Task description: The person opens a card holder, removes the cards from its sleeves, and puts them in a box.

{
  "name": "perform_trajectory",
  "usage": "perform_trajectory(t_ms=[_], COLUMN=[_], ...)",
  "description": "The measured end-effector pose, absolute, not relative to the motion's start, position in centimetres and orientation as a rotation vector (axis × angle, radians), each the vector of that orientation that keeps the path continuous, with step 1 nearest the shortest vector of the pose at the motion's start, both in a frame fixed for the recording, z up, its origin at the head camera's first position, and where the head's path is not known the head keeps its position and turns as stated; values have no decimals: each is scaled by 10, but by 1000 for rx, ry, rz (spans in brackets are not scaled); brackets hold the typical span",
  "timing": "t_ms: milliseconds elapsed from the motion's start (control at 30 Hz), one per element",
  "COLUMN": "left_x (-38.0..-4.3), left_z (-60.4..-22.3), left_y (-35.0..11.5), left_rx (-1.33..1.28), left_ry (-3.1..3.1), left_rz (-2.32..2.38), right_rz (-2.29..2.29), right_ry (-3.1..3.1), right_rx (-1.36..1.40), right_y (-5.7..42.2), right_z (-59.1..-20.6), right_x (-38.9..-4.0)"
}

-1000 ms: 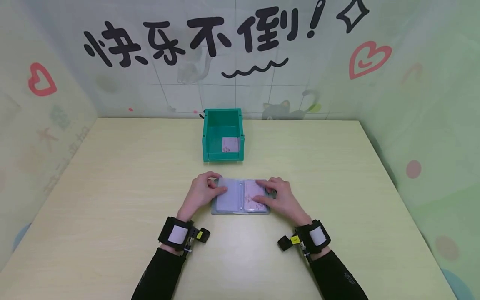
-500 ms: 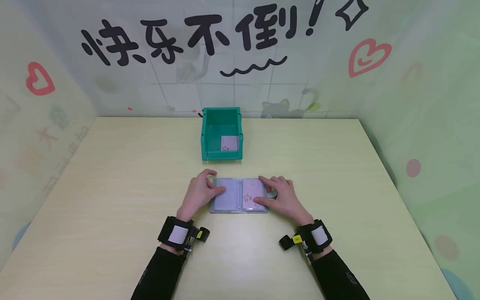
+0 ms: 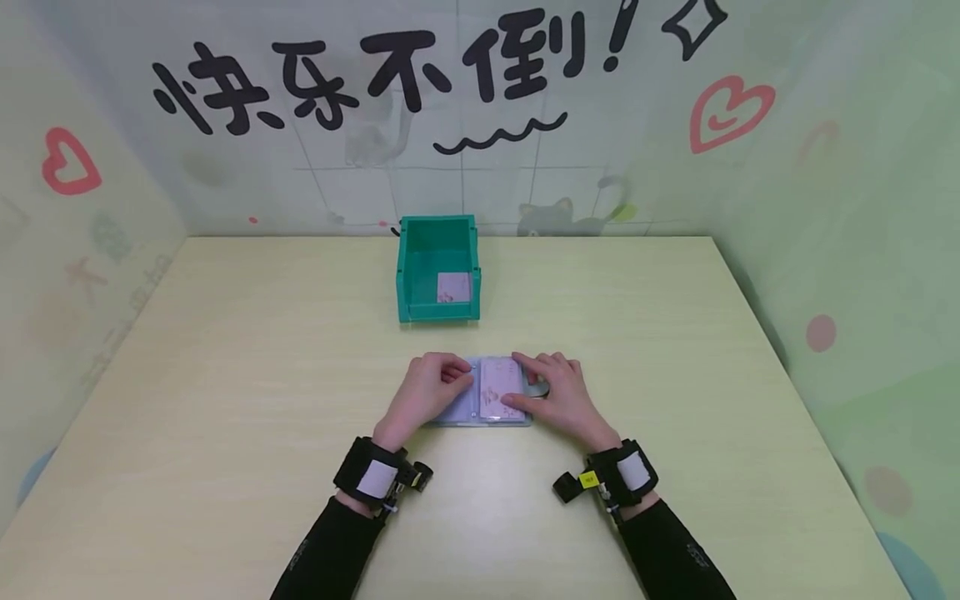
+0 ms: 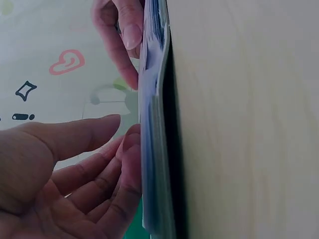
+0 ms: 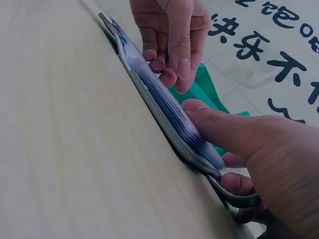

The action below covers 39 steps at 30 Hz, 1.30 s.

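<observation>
A small card album [image 3: 467,410] lies spread on the table, with clear pocket pages and a pink-white printed card [image 3: 498,385] in its right-hand page. My right hand [image 3: 557,393] holds the album's right side. Its thumb presses the top page, and other fingers are at the cover's edge, as the right wrist view shows. Over the left page hovers my left hand [image 3: 427,390], fingers loosely bent and partly hiding that page. In the left wrist view its thumb [image 4: 94,135] stands apart from the fingers, whose tips reach the page stack [image 4: 149,164].
Behind the album stands a green plastic bin [image 3: 439,312] with another pink-white card [image 3: 453,287] inside. A dark strap [image 5: 244,200] sticks out from the album's cover. A printed backdrop [image 3: 337,192] rises at the table's back edge [image 3: 585,240].
My left hand has let go of the album's left edge and moved right, over the left page towards the rings. The right hand keeps its hold.
</observation>
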<state>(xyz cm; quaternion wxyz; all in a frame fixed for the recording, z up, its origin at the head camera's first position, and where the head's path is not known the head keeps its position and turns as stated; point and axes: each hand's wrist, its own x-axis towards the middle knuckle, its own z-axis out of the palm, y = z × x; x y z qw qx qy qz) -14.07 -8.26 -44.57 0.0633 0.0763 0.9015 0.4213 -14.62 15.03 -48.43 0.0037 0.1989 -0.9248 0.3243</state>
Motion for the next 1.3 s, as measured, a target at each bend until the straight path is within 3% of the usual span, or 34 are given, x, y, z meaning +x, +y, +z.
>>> perform_trajectory(t_ms=[1300], left_x=[-145], left_z=[-455], left_y=[-78], left_rx=[197], left_ry=[2632], left_rz=[1353], right_rz=[957], right_ry=[-2891], right_rx=[619], right_y=[148], right_z=[-485], right_x=[-146])
